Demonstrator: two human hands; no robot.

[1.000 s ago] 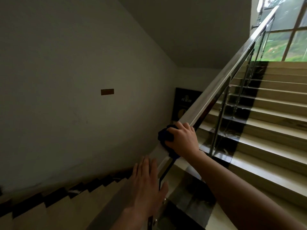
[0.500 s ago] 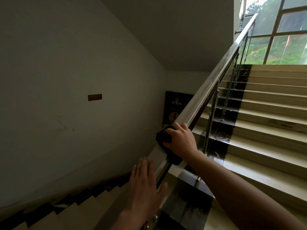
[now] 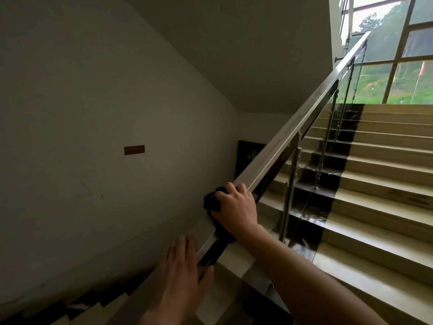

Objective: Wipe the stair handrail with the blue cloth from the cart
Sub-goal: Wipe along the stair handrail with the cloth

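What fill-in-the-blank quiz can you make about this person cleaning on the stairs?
The right hand holds a ____ cloth on the handrail.
The left hand has its fingers ____, not curled.
The stairs climb towards a ____.
Missing: blue; straight; window.

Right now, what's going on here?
A person stands in a stairwell cleaning the railing. Their right hand grips a bunched blue cloth against the metal handrail, low on its run. The left hand is open with straight fingers, lower down by the rail; whether it touches is unclear. The long stretch of rail rising toward the window lies above the cloth.
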